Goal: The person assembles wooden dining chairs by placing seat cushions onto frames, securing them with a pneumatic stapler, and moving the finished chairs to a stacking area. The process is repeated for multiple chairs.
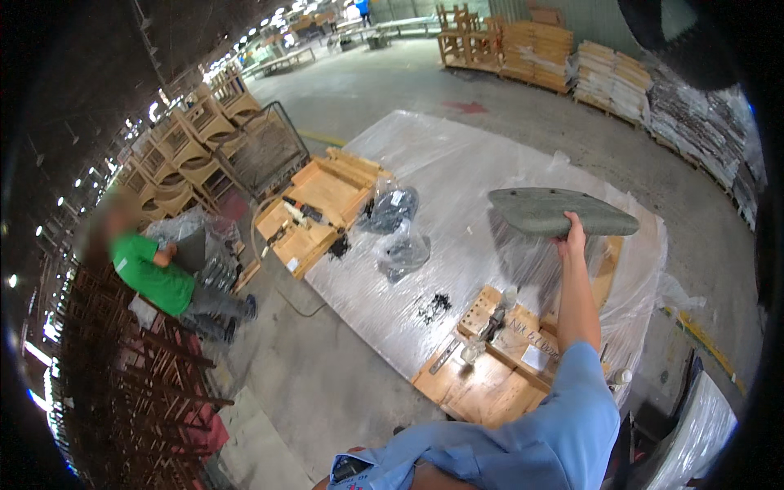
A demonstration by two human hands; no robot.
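Note:
A grey-green upholstered seat pad [523, 214] is held up over the right part of the plastic-wrapped table [367, 314]. My right hand [573, 233] grips its near edge, with the arm stretched forward. Nearer to me, a wooden jig [482, 384] lies on the table, with a dark hand tool [493, 325] and a metal strip [445, 356] on it. Left of the jig, small black pieces [438, 307] are scattered on the plastic. My left hand is outside the picture.
Plastic bags [392, 209] with dark contents lie mid-table beside a second wooden jig [327, 192] holding a power driver [307, 211]. At the left stands a person in a green shirt [153, 276]. Stacked chair frames [175, 151] and loaded pallets [535, 53] surround the table.

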